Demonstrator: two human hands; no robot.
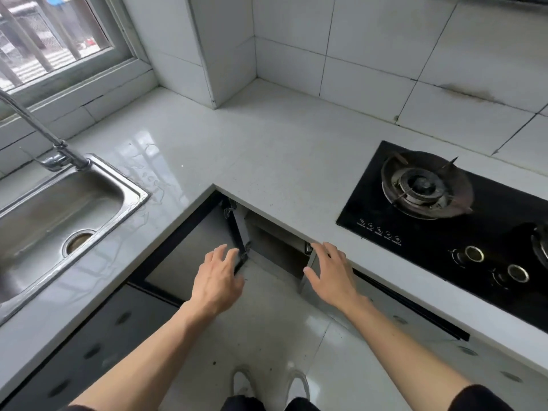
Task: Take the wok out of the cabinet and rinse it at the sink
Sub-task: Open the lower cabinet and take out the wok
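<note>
The corner cabinet [275, 250] under the worktop stands open, its two doors swung outward. My left hand [218, 277] has spread fingers at the edge of the left door [240, 232]. My right hand [329, 272] has spread fingers at the top edge of the right door [308, 262]. Neither hand grips anything. The cabinet's inside is dark, and no wok shows in it. The steel sink [59, 215] lies at the left, with its tap [56, 152] behind it.
A black gas hob [444, 226] is set into the white worktop [267, 161] at the right. A window [50, 37] is at the upper left. Grey cabinet fronts [98, 345] run under the sink. My feet [267, 384] stand on the pale tiled floor.
</note>
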